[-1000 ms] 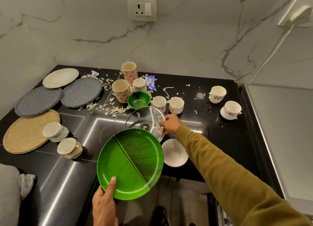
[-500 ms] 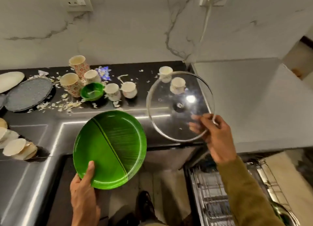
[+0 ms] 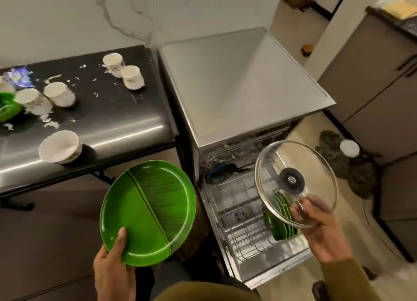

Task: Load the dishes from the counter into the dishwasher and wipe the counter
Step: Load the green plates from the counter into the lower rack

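Observation:
My left hand (image 3: 112, 267) grips the near rim of a round green leaf-patterned plate (image 3: 149, 212), thumb on its face, held in front of the black counter (image 3: 126, 124). My right hand (image 3: 320, 235) holds a clear glass pot lid (image 3: 295, 183) by its edge, above the pulled-out lower rack (image 3: 243, 221) of the open dishwasher (image 3: 237, 86). Green plates (image 3: 282, 224) stand upright in that rack, partly seen through the lid. White cups (image 3: 132, 76) and a white bowl (image 3: 59, 146) remain on the counter among scattered scraps.
A green bowl (image 3: 6, 106) and a blue wrapper (image 3: 19, 76) sit at the counter's left edge. A blue-handled utensil (image 3: 220, 171) lies at the rack's back. Dark cloth with a white lid (image 3: 349, 148) lies on the floor right of the dishwasher, by grey cabinets (image 3: 383, 79).
I have turned right from the counter toward the dishwasher. My right hand lifted the glass lid off the counter and carried it over the open rack; the green plate came along.

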The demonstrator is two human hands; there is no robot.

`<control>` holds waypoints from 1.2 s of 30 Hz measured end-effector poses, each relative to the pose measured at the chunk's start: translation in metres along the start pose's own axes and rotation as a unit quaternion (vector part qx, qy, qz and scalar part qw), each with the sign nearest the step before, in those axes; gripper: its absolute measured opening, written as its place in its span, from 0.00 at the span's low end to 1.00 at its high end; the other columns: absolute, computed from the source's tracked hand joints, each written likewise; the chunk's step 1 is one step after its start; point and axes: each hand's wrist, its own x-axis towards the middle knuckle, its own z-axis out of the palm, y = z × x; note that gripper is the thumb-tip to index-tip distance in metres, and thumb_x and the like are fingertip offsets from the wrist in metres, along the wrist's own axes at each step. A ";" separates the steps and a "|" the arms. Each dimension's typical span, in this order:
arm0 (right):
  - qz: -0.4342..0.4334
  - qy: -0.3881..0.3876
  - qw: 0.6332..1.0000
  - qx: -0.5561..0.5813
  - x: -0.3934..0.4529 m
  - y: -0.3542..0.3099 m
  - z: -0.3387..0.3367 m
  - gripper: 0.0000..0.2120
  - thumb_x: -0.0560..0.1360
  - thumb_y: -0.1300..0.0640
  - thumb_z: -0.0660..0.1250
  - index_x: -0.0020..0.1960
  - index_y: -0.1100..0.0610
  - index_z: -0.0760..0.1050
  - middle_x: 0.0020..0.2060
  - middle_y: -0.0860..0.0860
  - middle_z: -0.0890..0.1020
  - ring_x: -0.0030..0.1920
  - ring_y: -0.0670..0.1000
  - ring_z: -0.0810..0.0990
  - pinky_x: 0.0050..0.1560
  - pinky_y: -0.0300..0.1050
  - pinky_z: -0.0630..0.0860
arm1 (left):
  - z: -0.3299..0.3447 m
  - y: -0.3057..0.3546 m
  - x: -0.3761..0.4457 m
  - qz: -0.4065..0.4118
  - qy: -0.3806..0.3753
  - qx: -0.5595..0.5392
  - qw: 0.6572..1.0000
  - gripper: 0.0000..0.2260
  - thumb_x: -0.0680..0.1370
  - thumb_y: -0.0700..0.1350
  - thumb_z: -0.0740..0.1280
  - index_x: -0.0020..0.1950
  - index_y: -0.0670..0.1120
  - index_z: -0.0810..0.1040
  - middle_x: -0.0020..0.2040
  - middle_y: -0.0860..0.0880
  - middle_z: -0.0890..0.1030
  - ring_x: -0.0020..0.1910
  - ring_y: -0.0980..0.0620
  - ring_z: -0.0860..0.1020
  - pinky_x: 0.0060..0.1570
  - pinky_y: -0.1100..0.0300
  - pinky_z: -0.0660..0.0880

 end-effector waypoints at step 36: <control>-0.043 0.092 0.943 -0.318 0.098 -0.084 -0.238 0.08 0.76 0.72 0.64 0.55 0.70 0.72 0.44 0.68 0.80 0.42 0.64 0.84 0.42 0.49 0.84 | 0.178 -0.177 -0.169 -0.152 0.128 0.041 0.979 0.10 0.81 0.38 0.64 0.61 0.39 0.79 0.53 0.37 0.84 0.48 0.41 0.83 0.41 0.57 0.83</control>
